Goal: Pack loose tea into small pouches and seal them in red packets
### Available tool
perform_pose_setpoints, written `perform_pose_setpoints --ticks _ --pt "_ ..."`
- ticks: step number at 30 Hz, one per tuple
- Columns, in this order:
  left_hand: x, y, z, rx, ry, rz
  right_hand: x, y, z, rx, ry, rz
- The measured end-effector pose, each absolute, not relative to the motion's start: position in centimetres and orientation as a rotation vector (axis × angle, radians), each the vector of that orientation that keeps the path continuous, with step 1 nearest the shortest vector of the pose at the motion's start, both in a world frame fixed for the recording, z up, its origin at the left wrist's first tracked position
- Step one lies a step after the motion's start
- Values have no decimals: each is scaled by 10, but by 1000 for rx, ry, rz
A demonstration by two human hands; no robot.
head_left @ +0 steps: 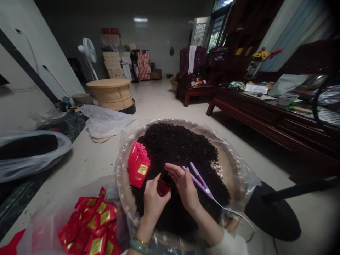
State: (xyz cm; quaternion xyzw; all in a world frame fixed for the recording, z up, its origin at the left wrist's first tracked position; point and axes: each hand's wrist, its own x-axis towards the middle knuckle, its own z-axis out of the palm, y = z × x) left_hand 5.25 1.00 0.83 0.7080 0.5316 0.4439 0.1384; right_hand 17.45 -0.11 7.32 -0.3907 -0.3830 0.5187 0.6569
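Note:
My left hand (155,196) is closed round a small red packet (163,188), its opening facing up. Beside that opening is my right hand (184,184), fingers stretched out and slightly cupped; whether it touches the packet or some leaves I cannot tell. Both hands are over a heap of dark loose leaves, like dry tea (180,145), in a wide round basket lined with clear plastic (123,177). On the heap at the left lie flat red packets with gold labels (138,166). To the right of my right hand rests a purple flat iron (203,187), its jaws apart.
A plastic bag at lower left holds plump red packets (92,226). Another bag of dark leaves (29,147) stands at far left. A black round stand base (276,216) and the white cord (236,212) lie right. Beyond are a wooden table (252,109) and round drum-shaped stand (111,94).

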Motion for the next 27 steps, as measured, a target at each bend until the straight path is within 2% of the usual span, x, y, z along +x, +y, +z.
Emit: perform_pose_setpoints --ticks 11,14,17,21,24,27 --pt "47 9 2 2065 1549 1291 195 -16 87 -1225 -1784 665" --pt "44 9 6 2092 1534 1299 205 -15 84 -1284 -1758 586" --pt "38 11 8 2100 1534 1352 231 -20 73 -1437 -1662 601" --pt "33 14 6 2052 1532 1391 264 -50 44 -1856 -1885 667" --pt "33 15 3 2010 1516 1358 264 -77 22 -2092 -1968 643" --pt "34 15 2 2004 1496 1350 246 -89 7 -2135 -1955 574"
